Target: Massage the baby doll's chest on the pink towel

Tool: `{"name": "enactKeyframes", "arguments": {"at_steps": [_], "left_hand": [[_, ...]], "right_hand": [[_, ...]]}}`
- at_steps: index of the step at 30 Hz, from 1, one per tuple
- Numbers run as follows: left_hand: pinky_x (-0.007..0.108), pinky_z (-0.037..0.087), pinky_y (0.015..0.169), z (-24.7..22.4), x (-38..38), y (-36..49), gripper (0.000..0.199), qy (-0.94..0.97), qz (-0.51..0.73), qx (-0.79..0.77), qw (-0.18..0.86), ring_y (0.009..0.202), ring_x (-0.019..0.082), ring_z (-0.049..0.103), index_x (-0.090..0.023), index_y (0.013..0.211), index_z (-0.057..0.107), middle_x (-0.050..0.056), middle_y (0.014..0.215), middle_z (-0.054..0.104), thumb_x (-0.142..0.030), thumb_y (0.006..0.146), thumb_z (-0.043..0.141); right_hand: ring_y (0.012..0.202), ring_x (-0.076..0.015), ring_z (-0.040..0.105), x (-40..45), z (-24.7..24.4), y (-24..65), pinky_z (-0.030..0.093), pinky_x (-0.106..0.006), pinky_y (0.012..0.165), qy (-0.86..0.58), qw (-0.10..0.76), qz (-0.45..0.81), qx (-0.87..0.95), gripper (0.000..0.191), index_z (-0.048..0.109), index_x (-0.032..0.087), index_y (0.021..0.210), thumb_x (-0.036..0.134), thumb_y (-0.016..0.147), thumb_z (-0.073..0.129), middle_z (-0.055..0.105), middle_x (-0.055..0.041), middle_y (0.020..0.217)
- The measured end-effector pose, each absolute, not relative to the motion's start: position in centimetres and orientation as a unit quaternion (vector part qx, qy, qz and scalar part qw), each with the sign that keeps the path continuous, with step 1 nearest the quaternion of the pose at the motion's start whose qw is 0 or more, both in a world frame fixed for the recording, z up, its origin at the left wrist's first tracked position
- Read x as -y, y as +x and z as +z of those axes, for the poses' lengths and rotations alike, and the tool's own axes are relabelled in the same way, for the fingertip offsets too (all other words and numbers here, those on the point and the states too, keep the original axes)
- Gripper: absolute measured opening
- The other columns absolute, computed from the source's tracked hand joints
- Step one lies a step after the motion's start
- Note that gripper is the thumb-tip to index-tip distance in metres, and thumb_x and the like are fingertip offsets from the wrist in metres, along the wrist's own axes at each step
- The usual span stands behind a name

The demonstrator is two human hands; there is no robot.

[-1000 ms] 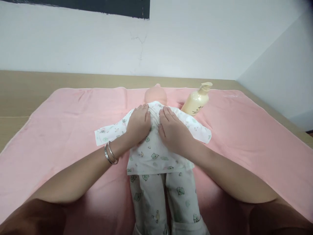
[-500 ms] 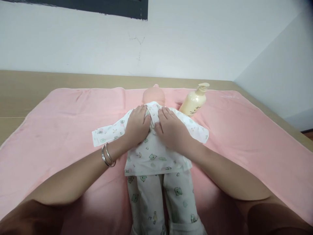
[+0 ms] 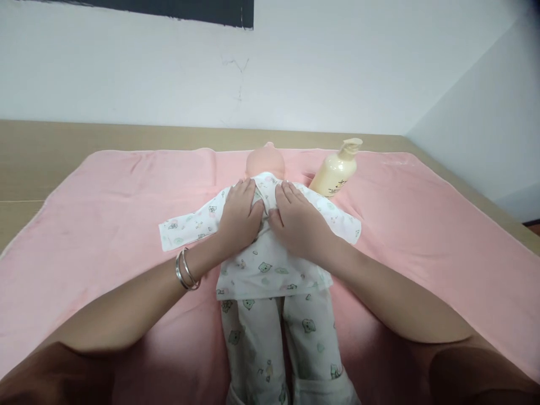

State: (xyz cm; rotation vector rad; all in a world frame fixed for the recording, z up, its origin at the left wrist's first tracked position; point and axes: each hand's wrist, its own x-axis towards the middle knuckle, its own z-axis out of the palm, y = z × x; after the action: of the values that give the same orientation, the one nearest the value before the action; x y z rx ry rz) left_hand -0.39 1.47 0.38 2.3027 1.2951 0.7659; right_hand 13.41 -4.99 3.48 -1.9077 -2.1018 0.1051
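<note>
A baby doll (image 3: 265, 162) lies on a pink blanket with its head toward the wall. It wears a white printed top (image 3: 270, 275) and matching trousers (image 3: 259, 343), and its sleeves spread out to both sides. Flat on the left of the doll's upper chest rests my left hand (image 3: 240, 216), fingers extended, with two silver bangles (image 3: 187, 270) on the wrist. My right hand (image 3: 299, 222) lies open on the right side of the chest, its fingers pointing to the doll's shoulder. Both thumbs lie near the middle of the top, which wrinkles slightly between them.
A cream pump bottle (image 3: 335, 171) leans at a tilt beside the doll's right-hand shoulder in view. The pink blanket (image 3: 422, 225) covers most of a wooden surface (image 3: 42, 146). Behind stands a white wall (image 3: 316, 73) with a dark panel (image 3: 202, 8) at the top.
Both hands stay flat on the doll's chest, my right hand shifted very slightly to the right. The whole view has moved a little. The bottle and doll have stayed in place.
</note>
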Motion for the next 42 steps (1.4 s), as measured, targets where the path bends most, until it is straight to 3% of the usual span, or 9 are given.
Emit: {"name": "enactKeyframes", "arguments": {"at_steps": [7,13,17,23,27,31,34,39,42], "left_hand": [[0.054,0.021,0.123,-0.7,-1.0,-0.3,0.054,0.810,0.318,-0.455,0.190,0.149,0.030,0.027,-0.010,0.143,0.042,0.016,0.155,0.039,-0.033,0.095,0.032],[0.057,0.019,0.123,0.6,1.0,-0.3,0.058,0.842,0.266,-0.443,0.155,0.150,0.036,0.021,0.003,0.143,0.039,0.025,0.155,0.034,-0.030,0.096,0.027],[0.059,0.021,0.121,0.9,1.1,-0.4,0.056,0.850,0.261,-0.431,0.154,0.151,0.036,0.019,-0.001,0.143,0.039,0.023,0.157,0.031,-0.029,0.095,0.029],[0.056,0.023,0.122,1.0,-1.8,-0.6,0.057,0.838,0.234,-0.459,0.179,0.146,0.036,0.031,-0.002,0.140,0.043,0.021,0.151,0.042,-0.031,0.091,0.032],[0.056,0.023,0.122,1.2,-0.5,-0.5,0.057,0.847,0.237,-0.454,0.140,0.146,0.036,0.030,0.003,0.140,0.040,0.026,0.151,0.040,-0.028,0.094,0.030],[0.056,0.030,0.119,1.4,1.2,-0.5,0.055,0.865,0.234,-0.431,0.109,0.148,0.036,0.027,0.003,0.140,0.040,0.025,0.153,0.037,-0.027,0.097,0.026],[0.055,0.034,0.117,1.7,0.1,-0.8,0.049,0.871,0.240,-0.417,0.096,0.142,0.034,0.037,-0.002,0.134,0.047,0.023,0.147,0.046,-0.027,0.095,0.030],[0.047,0.052,0.099,2.1,-2.7,-1.0,0.033,0.846,0.228,-0.457,0.153,0.104,0.027,0.062,-0.012,0.099,0.061,0.015,0.106,0.067,-0.025,0.092,0.031],[0.052,0.046,0.105,1.8,-1.7,-0.8,0.041,0.865,0.228,-0.437,0.094,0.116,0.031,0.058,-0.006,0.111,0.059,0.020,0.116,0.064,-0.024,0.094,0.027]], "right_hand": [[0.149,-0.0323,0.026,3.0,2.9,14.1,0.023,-0.053,0.122,-0.676,0.225,0.085,0.697,0.063,0.037,0.001,0.147,0.035,0.093,0.033,0.033,-0.0193,0.158],[0.148,-0.0334,0.027,1.7,3.0,15.3,0.025,-0.051,0.122,-0.663,0.207,0.099,0.712,0.063,0.042,0.000,0.143,0.031,0.089,0.037,0.035,-0.0205,0.156],[0.148,-0.0334,0.027,1.7,2.8,15.4,0.026,-0.053,0.121,-0.666,0.208,0.087,0.711,0.066,0.036,-0.001,0.147,0.035,0.092,0.034,0.034,-0.0204,0.157],[0.146,-0.0364,0.032,4.5,3.1,13.5,0.025,-0.050,0.122,-0.659,0.155,0.007,0.736,0.063,0.037,-0.010,0.144,0.029,0.096,0.028,0.039,-0.0274,0.152],[0.149,-0.0324,0.024,3.5,3.9,14.5,0.026,-0.049,0.122,-0.665,0.143,0.085,0.728,0.064,0.032,-0.006,0.148,0.026,0.092,0.032,0.031,-0.0226,0.157],[0.148,-0.0314,0.028,1.6,3.6,15.8,0.027,-0.048,0.122,-0.652,0.172,0.109,0.730,0.061,0.040,-0.001,0.144,0.030,0.092,0.033,0.035,-0.0209,0.156],[0.145,-0.0345,0.033,2.2,3.0,15.1,0.027,-0.048,0.121,-0.666,0.181,0.062,0.721,0.061,0.040,-0.006,0.143,0.030,0.094,0.031,0.040,-0.0242,0.153],[0.147,-0.0357,0.029,4.8,3.0,13.0,0.024,-0.048,0.123,-0.661,0.161,0.005,0.733,0.063,0.034,-0.009,0.146,0.027,0.095,0.033,0.036,-0.0262,0.154],[0.148,-0.0330,0.028,4.0,3.6,13.7,0.025,-0.046,0.123,-0.665,0.153,0.053,0.729,0.062,0.034,-0.006,0.147,0.026,0.094,0.036,0.035,-0.0237,0.155]]}}
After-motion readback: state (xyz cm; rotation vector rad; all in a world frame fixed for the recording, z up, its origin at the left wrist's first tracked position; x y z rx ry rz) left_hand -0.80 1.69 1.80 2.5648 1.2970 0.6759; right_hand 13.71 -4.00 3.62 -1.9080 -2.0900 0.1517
